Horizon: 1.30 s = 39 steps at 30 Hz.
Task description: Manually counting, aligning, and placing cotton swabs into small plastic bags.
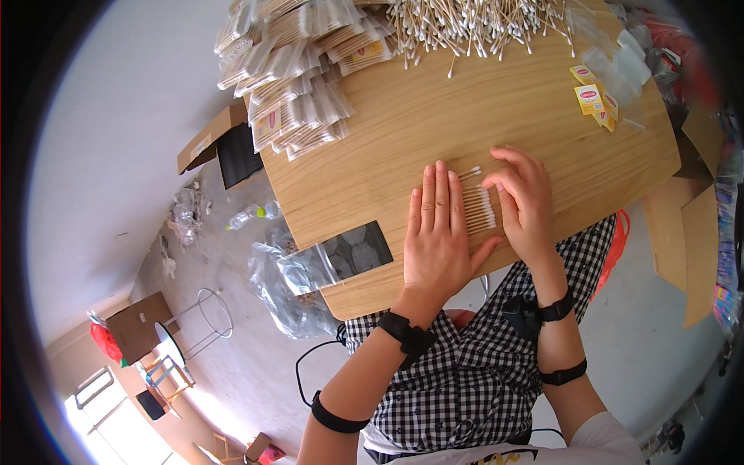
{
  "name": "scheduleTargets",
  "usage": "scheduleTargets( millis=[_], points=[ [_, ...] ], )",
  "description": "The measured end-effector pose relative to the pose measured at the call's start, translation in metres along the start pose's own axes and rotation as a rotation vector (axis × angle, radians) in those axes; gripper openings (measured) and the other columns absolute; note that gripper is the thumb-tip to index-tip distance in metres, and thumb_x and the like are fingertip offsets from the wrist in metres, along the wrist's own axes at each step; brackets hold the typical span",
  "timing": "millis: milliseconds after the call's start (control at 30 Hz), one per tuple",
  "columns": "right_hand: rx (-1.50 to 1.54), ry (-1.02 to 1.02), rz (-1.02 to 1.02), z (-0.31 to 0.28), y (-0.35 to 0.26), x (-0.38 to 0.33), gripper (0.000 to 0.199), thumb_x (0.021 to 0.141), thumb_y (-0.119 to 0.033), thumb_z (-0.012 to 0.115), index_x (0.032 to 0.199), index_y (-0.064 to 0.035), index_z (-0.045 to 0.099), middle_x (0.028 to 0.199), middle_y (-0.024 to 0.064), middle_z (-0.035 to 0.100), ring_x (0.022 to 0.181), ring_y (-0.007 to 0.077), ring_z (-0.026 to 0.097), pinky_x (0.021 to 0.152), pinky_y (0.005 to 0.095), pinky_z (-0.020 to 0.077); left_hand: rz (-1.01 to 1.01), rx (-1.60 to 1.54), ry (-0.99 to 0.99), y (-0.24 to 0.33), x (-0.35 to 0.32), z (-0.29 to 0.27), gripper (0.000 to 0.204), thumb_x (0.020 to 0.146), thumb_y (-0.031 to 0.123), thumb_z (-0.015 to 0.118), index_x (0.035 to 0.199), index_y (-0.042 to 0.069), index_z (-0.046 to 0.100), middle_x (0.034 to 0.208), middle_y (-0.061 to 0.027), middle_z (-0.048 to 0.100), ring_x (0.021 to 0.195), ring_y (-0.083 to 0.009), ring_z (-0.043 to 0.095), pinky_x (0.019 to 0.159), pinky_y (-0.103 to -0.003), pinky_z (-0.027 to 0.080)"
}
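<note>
A small row of cotton swabs (478,209) with wooden stems lies on the wooden table (434,116) between my two hands. My left hand (436,232) lies flat, fingers together, pressing against the left side of the row. My right hand (525,200) is curved over the right side, its fingertips touching the swabs. One swab (470,172) sticks out at the far end of the row. A large loose heap of cotton swabs (473,25) sits at the far edge of the table.
A pile of filled clear bags (298,70) covers the table's far left. An empty clear bag (341,260) lies at the near left edge. Small yellow labels (595,99) and clear bags lie far right. Cardboard boxes (209,139) stand on the floor.
</note>
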State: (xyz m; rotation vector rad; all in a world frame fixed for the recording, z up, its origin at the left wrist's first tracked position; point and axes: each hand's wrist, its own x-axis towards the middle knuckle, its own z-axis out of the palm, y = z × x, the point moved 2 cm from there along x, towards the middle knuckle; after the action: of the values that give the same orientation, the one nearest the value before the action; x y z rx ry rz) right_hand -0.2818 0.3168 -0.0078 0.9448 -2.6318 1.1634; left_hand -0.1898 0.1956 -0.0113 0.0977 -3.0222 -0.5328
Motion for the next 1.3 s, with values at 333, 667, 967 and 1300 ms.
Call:
scheduleTargets(
  millis=[333, 667, 967, 1300],
  points=[
    [0.089, -0.084, 0.006, -0.003, -0.007, 0.027, 0.010, 0.082, 0.000, 0.067, 0.087, -0.0067, 0.061, 0.127, 0.0112, 0.057, 0.123, 0.0339, 0.050, 0.099, 0.0431, 0.0412, -0.004, 0.007, -0.005, -0.002, -0.006, 0.000, 0.097, 0.087, 0.064, 0.055, 0.146, -0.010, 0.032, 0.156, -0.0246, 0.028, 0.148, -0.0377, 0.021, 0.118, -0.051, 0.021],
    [-0.026, -0.001, 0.159, -0.018, 0.007, 0.022, 0.021, 0.091, -0.003, 0.061, 0.111, -0.0073, 0.061, 0.138, 0.0132, 0.051, 0.135, 0.0350, 0.042, 0.110, 0.0457, 0.0347, -0.010, -0.164, -0.040, -0.006, -0.027, -0.018, 0.092, 0.093, 0.061, 0.049, 0.147, -0.010, 0.029, 0.156, -0.0240, 0.027, 0.148, -0.0408, 0.018, 0.117, -0.056, 0.016],
    [-0.304, -0.167, 0.040, 0.042, -0.039, 0.006, 0.048, 0.094, -0.011, 0.052, 0.141, -0.0011, 0.043, 0.149, 0.0175, 0.040, 0.145, 0.0334, 0.028, 0.118, 0.0487, 0.0252, -0.345, -1.395, 0.402, 0.001, -0.010, -0.013, 0.081, 0.102, 0.056, 0.033, 0.156, 0.003, 0.004, 0.161, -0.0218, 0.012, 0.151, -0.0324, 0.010, 0.122, -0.046, 0.007],
    [-0.307, -0.243, -0.041, 0.049, -0.042, 0.002, 0.057, 0.091, -0.017, 0.051, 0.145, -0.0017, 0.041, 0.155, 0.0159, 0.035, 0.147, 0.0293, 0.026, 0.119, 0.0464, 0.0232, -0.421, -1.515, 0.504, 0.012, -0.007, -0.007, 0.074, 0.104, 0.051, 0.032, 0.155, 0.003, 0.010, 0.161, -0.0212, 0.016, 0.150, -0.0295, 0.012, 0.122, -0.043, 0.010]
  ],
)
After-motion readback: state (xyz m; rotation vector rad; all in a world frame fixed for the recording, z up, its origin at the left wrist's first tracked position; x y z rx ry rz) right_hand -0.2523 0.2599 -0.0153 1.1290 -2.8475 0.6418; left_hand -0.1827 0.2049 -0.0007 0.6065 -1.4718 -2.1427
